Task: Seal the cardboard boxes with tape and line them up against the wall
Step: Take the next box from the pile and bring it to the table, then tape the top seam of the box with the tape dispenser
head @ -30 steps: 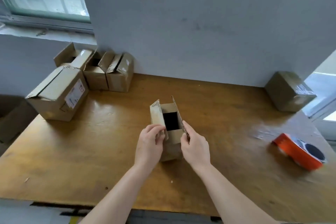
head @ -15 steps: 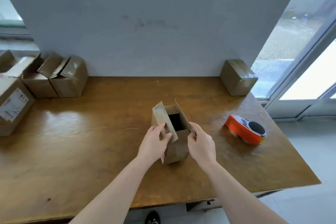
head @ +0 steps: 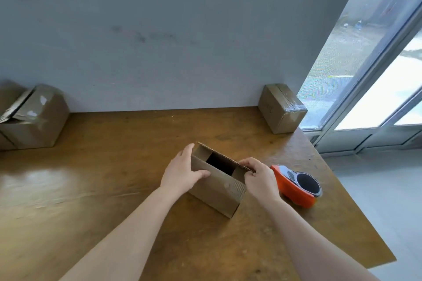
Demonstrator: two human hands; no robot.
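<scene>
A small open cardboard box stands on the wooden table, its top still showing a dark gap between the flaps. My left hand grips its left end, thumb on the near side and fingers round the far corner. My right hand pinches the far flap at the box's right end. An orange tape dispenser lies just right of my right hand. A taped, sealed box sits against the wall at the table's back right.
An unsealed box with raised flaps stands at the back left by the wall. The table's right edge runs beside a glass door and grey floor. Wall sockets are at the upper left.
The box has been turned so its long side faces me, and both hands shifted to its ends. The view swung right, so the left boxes mostly left the frame.
</scene>
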